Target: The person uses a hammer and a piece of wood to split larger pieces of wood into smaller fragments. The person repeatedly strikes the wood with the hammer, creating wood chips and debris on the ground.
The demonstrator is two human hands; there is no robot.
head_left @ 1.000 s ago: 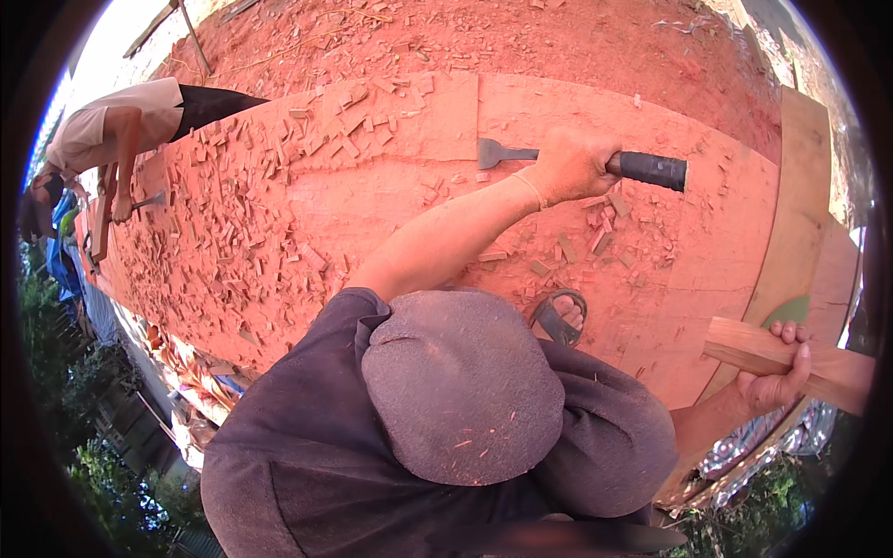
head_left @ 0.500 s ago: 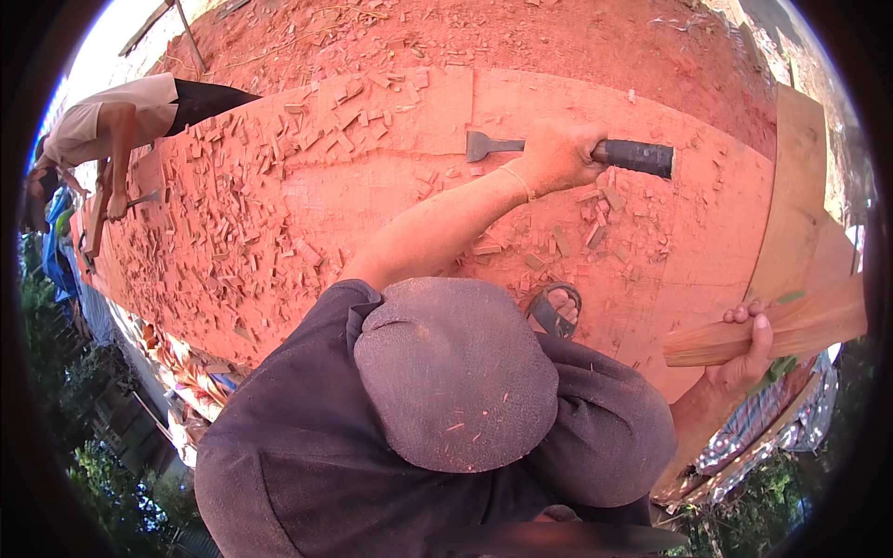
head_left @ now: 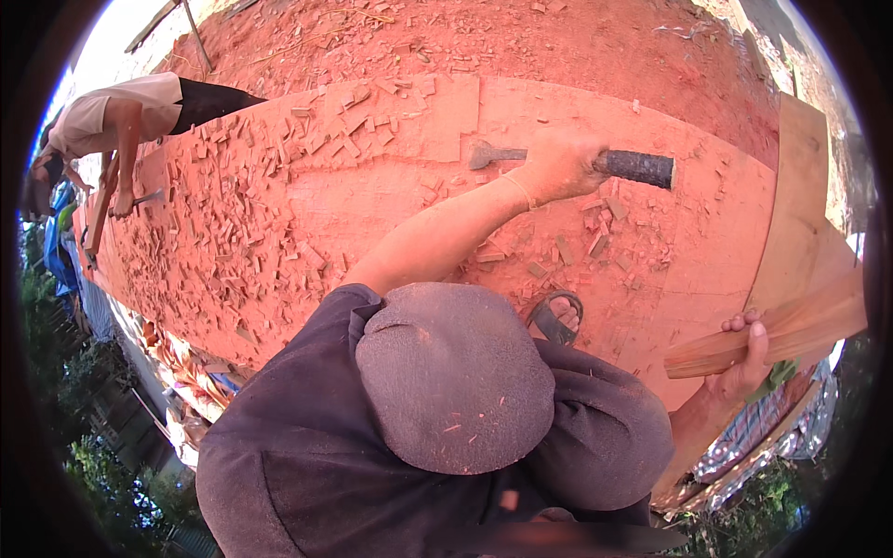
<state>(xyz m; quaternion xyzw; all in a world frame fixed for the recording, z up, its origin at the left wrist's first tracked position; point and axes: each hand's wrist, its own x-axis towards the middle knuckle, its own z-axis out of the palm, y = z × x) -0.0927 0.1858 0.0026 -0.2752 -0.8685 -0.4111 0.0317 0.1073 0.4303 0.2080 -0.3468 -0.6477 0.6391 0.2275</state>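
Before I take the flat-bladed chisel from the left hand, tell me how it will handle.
The chisel should be stiff, judging by its metal-looking blade. The black-wrapped handle probably grips well; its round shape could invite rolling, though the broad, flat blade might check that.

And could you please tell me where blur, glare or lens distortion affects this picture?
In the head view, the chisel and left hand look smeared, likely by motion; in the head view, the far edge of the dusty wooden slab bows with the fisheye; in the head view, the upper-left background is washed out, while the lower-left foliage sits dark.
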